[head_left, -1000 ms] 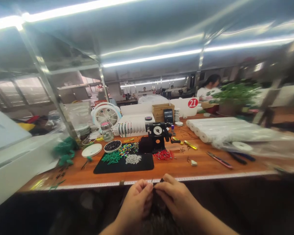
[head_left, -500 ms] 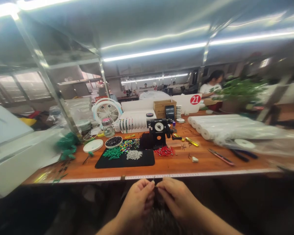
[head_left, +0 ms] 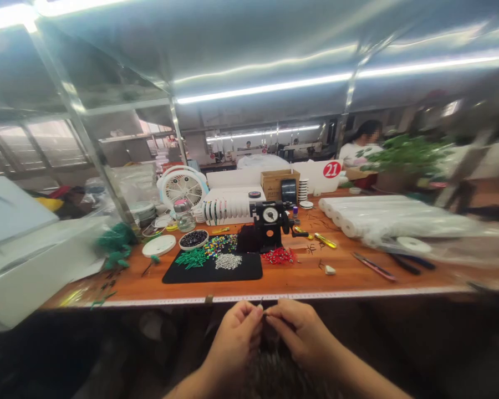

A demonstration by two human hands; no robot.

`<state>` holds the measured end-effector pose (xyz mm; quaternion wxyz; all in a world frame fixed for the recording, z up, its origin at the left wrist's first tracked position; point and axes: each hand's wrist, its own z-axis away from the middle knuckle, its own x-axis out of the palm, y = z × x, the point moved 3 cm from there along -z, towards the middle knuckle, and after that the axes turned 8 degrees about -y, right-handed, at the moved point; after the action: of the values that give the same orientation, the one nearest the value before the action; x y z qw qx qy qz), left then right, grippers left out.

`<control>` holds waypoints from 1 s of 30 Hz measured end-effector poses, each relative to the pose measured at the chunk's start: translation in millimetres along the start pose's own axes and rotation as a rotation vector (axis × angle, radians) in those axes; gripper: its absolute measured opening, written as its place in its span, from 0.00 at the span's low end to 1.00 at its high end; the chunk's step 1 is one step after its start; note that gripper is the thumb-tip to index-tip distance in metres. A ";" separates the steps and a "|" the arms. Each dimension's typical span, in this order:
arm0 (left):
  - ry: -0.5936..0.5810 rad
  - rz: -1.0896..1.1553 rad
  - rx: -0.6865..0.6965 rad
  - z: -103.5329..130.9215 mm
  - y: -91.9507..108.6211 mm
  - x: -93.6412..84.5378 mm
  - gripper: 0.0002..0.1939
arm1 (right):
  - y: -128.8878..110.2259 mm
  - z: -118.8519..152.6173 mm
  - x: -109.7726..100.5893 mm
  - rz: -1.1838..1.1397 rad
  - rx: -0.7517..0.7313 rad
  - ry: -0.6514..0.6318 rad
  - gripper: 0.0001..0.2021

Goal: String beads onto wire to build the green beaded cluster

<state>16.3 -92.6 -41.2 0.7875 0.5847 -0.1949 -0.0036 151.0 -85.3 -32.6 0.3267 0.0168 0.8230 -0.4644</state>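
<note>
Hands in near-identical pose to half a second ago, both just off the front edge of the tabletop (head_left: 299, 282). Left hand (head_left: 238, 332): tight pinch, thumb on index, thin dark piece (head_left: 261, 301) sticking up from the tips. Too small to say what it is. Right hand (head_left: 301, 327): narrow pinch too, tips just beside the left's; can't tell whether they grip the same piece.

Changed vs a second ago: bigger dark bit showed at the right fingertips then, only a speck now. Head view has shifted as well, tabletop edge sits higher in it. Stuff on the tabletop hasn't moved.

Layout: black mat (head_left: 208, 276) ahead and left of the hands. On it, silver beads (head_left: 228, 261), green sticks (head_left: 191, 257) left of those, multicoloured beads (head_left: 221, 245) behind. White dish (head_left: 182, 246) of dark beads (head_left: 193, 239) at the mat's back left. Black machine with dial (head_left: 269, 227) behind the mat's right end, red pieces (head_left: 279, 255) at its foot. Dark-handled pliers (head_left: 411, 264) well off right, near the white rolls (head_left: 357, 210).
</note>
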 end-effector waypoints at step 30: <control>0.035 -0.001 0.003 3.5 4.7 4.7 0.28 | 0.9 1.0 -0.4 0.001 -0.040 0.023 0.10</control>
<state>18.6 -95.4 -34.6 0.7899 0.5860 -0.1809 0.0067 152.2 -85.5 -33.5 0.3175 0.0160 0.8359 -0.4475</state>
